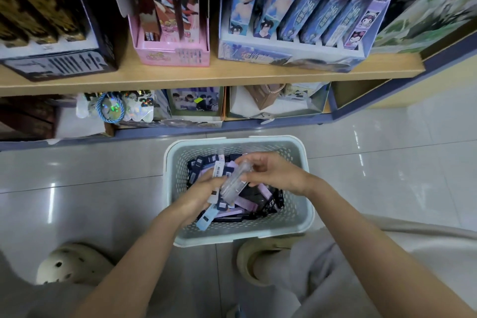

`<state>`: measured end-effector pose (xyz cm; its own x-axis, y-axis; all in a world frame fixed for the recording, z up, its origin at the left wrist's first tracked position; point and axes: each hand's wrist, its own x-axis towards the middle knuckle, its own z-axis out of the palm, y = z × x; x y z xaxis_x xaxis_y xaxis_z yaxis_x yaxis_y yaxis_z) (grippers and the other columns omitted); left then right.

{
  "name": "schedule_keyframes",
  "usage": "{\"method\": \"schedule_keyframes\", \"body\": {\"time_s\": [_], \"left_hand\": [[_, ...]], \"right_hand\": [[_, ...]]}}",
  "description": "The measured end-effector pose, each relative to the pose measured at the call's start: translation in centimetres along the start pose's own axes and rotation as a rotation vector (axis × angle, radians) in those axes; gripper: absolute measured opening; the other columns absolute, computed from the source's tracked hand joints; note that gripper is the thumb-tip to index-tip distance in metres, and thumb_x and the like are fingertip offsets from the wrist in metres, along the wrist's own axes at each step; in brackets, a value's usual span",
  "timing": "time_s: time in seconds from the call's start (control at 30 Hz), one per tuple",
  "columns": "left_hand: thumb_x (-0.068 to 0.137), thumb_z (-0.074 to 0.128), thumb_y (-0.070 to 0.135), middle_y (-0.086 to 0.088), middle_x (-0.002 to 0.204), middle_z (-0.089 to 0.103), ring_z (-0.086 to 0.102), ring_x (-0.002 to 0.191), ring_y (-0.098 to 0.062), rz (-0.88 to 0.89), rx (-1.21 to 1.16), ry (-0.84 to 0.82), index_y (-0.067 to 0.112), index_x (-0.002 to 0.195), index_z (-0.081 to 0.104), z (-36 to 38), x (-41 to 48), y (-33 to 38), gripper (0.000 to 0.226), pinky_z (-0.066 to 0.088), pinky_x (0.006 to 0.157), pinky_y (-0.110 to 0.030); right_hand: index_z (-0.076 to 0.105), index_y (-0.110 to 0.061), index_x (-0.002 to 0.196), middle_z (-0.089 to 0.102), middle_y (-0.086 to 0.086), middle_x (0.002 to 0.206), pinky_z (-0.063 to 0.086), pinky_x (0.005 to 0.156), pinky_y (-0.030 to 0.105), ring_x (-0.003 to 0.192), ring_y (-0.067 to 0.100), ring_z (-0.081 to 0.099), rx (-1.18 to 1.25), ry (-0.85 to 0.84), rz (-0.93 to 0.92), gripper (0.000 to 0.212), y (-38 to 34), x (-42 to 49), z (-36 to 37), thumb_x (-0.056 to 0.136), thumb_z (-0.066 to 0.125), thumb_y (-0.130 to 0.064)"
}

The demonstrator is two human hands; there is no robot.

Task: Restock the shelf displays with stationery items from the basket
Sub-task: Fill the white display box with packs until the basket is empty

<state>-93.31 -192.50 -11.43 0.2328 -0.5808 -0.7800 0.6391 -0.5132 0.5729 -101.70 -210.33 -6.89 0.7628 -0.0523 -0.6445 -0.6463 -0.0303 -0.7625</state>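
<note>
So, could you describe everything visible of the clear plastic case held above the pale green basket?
The long, slim clear plastic case looks hard and see-through; its contents are unclear. It is held tilted above the flat packs in the pale green perforated plastic basket. The right hand pinches its upper part; the left hand grips its lower part.

You are looking at one basket (pixel 307 217) mid-frame, one clear tube (pixel 236 181), two hands (left hand (pixel 196 196), right hand (pixel 276 175)), four display boxes (pixel 175 55) along the top and two clogs (pixel 74 263) below.
</note>
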Motion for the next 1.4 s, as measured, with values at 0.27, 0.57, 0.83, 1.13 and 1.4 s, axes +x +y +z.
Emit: {"method": "schedule_keyframes", "body": {"time_s": [0.27,0.57,0.83,1.13,1.4], "left_hand": [[0.065,0.064,0.074,-0.005,0.13,0.058,0.056,0.113,-0.025,0.186,0.01,-0.02,0.028,0.141,0.039,1.1,-3.6,1.7,0.092,0.037,0.105,-0.057],[0.091,0.053,0.039,-0.002,0.111,0.066,0.064,0.102,-0.019,0.339,0.038,0.077,0.018,0.12,0.051,2.3,-6.5,2.8,0.036,0.052,0.077,-0.036],[0.097,0.05,0.03,0.003,0.103,0.063,0.062,0.085,-0.004,0.336,0.171,0.073,0.018,0.118,0.046,3.2,-6.2,2.3,0.025,0.051,0.064,-0.013],[0.097,0.05,0.031,-0.005,0.077,0.062,0.059,0.069,-0.018,0.244,0.413,0.078,-0.002,0.123,0.037,2.0,-2.1,0.2,0.043,0.051,0.071,-0.039],[0.098,0.048,0.03,0.003,0.06,0.053,0.049,0.045,-0.006,0.11,0.376,0.098,-0.002,0.132,0.028,1.4,2.3,-1.3,0.05,0.041,0.046,-0.023]], "right_hand": [[0.055,-0.012,0.129,0.059,0.013,0.125,0.053,0.086,0.024,0.108,0.023,0.06,-0.095,0.019,-0.053,0.041,-3.2,-2.6,0.6,0.089,0.063,-0.009],[0.056,-0.003,0.122,0.061,0.015,0.111,0.051,0.076,0.015,0.088,0.011,0.058,-0.087,0.118,-0.126,0.034,-4.7,-5.5,2.4,0.089,0.058,0.003],[0.061,-0.007,0.115,0.063,0.001,0.093,0.047,0.076,0.02,0.079,0.005,0.056,-0.158,0.183,-0.089,0.028,-3.9,-5.7,3.4,0.088,0.06,0.0],[0.052,-0.002,0.12,0.062,0.018,0.107,0.051,0.092,0.037,0.094,0.027,0.06,-0.072,0.249,0.077,0.024,0.0,-1.5,5.6,0.101,0.041,-0.011],[0.055,-0.003,0.123,0.061,0.014,0.111,0.049,0.097,0.041,0.097,0.024,0.058,0.233,0.467,0.274,0.027,4.7,4.3,6.7,0.097,0.05,-0.009]]}}
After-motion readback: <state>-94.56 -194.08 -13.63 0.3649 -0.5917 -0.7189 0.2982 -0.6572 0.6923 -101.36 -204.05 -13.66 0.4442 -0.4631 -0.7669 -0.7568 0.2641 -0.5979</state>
